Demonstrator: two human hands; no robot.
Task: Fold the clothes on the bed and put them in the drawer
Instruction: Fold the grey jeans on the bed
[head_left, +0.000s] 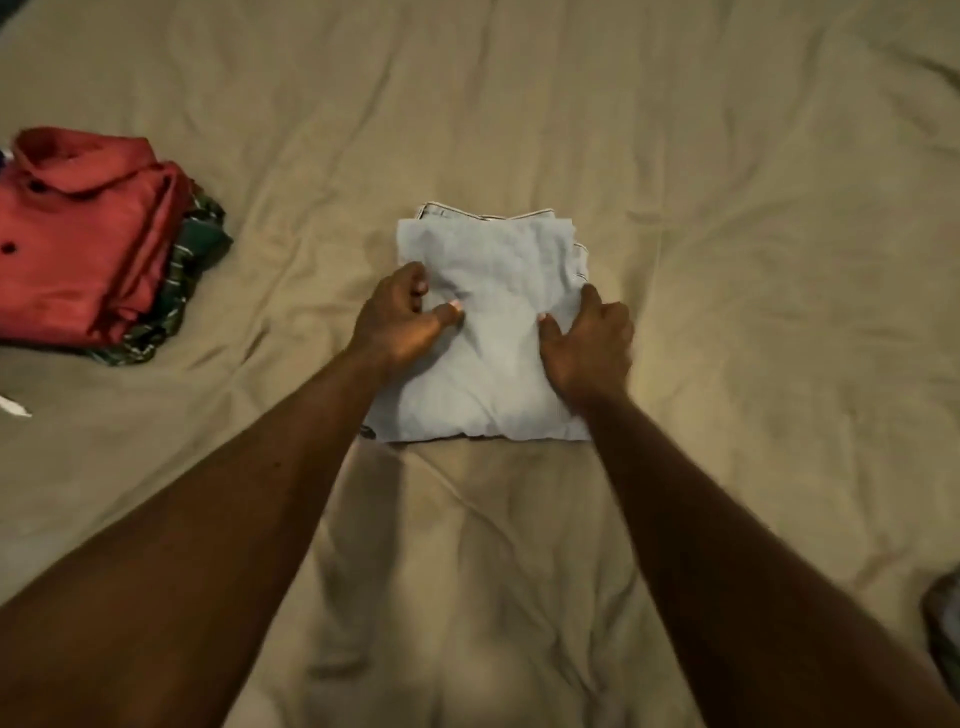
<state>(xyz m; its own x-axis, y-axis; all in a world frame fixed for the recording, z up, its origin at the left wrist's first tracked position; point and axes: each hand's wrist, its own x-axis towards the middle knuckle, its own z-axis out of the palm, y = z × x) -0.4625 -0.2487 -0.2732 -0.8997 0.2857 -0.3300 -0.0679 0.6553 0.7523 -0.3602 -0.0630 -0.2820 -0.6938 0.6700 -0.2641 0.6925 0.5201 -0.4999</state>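
Bed: tan sheet (727, 156), creased all over, fills almost the whole downward view.
Pale blue garment (493, 260): folded into a compact rectangle, lying flat on the sheet at the middle of the view; stitched edges of the under layers show along its far side and right side.
Left hand (402, 319): set at the garment's left edge, fingers curled at that edge, thumb laid on top of the cloth, so the fabric is pinched between thumb and fingers.
Right hand (587, 338): set at the garment's right edge, fingers wrapped over and down that edge, thumb lying on top of the cloth, clamped on the fabric in the same way.
Arms: two bare forearms reach in from the lower corners and meet the garment from the near side.
Folded pile: red shirt (78, 234) with a collar and dark buttons lies on top of a green plaid garment (192, 260), at the left of the view, well apart from the blue one.
Edges of view: small white object (15, 405) at the far left, dark blurred object (945, 618) at the lower right; what either is cannot be told.
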